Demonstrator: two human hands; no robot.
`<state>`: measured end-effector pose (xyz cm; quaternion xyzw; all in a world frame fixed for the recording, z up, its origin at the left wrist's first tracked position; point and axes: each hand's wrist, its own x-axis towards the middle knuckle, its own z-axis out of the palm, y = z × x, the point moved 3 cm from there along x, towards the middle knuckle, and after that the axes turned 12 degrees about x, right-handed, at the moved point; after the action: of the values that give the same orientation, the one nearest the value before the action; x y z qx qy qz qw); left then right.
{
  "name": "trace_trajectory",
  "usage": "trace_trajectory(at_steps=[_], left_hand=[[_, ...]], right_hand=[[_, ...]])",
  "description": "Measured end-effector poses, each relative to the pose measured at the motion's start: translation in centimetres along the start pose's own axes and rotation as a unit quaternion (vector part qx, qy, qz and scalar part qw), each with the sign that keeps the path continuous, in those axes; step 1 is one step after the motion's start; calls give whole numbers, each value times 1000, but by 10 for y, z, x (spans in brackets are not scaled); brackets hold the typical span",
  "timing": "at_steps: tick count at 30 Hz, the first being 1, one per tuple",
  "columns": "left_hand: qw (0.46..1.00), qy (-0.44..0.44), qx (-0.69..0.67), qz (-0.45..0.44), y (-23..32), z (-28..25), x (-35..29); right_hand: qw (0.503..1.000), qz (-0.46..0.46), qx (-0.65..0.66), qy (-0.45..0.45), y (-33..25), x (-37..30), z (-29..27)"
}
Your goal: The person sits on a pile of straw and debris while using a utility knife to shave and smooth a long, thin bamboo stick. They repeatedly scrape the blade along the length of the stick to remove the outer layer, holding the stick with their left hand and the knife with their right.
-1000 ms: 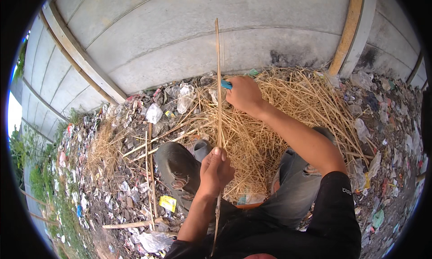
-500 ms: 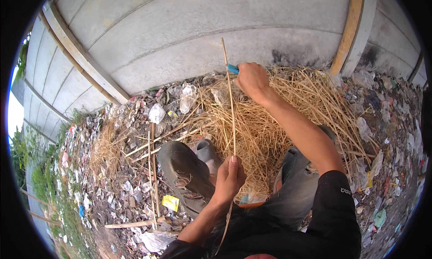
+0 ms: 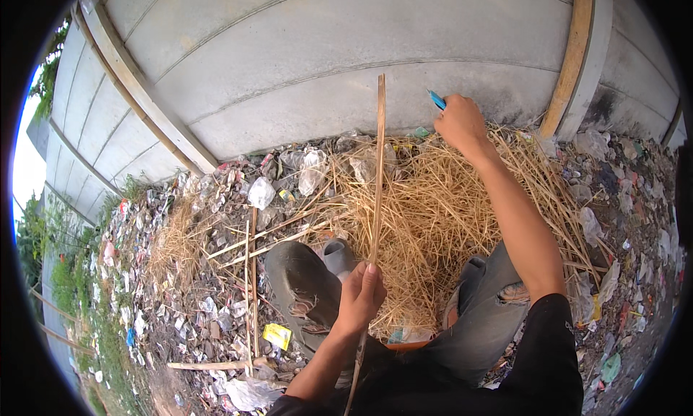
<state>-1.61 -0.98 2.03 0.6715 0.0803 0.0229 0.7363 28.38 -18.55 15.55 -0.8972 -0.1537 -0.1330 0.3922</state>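
Holding one long thin bamboo strip (image 3: 377,178), the left hand (image 3: 359,297) is closed around its lower part — the fingers (image 3: 369,277) wrap the strip, and the strip runs up from them almost straight, its top end reaching in front of the grey concrete wall (image 3: 303,69). A shorter part of the strip comes out below the fingers, toward the person's body. The right hand (image 3: 460,123) is raised, well apart from the strip and to the right of its upper end; it is closed on one small blue-handled tool (image 3: 436,99), of which only the blue tip shows above the fingers. Whether this is a knife, I cannot tell. Two hands, one strip, one tool. Under both hands lies one big pile of dry straw-like shavings (image 3: 433,206). Left of the left hand, several loose bamboo sticks (image 3: 249,264) lie crossed on littered ground — about five, hard to count exactly.
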Motion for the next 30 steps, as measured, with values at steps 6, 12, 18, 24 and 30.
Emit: trace_trajectory(at_steps=[6,12,18,24,30], left_hand=[[998,-48,6,-32,9,-17,14],[996,-86,-16,-7,24,-27,36],[999,-16,23,20,42,-23,73],[998,31,-42,19,17,-22,81],[992,48,-110,-29,13,-24,73]], right_hand=[[999,-18,-18,-36,-3,-19,10],[987,-96,-15,-129,-35,-59,48],[970,-123,-9,-209,-60,-88,77],[968,-170,-1,-187,-41,-105,104],[965,-186,2,-185,-38,-111,125]])
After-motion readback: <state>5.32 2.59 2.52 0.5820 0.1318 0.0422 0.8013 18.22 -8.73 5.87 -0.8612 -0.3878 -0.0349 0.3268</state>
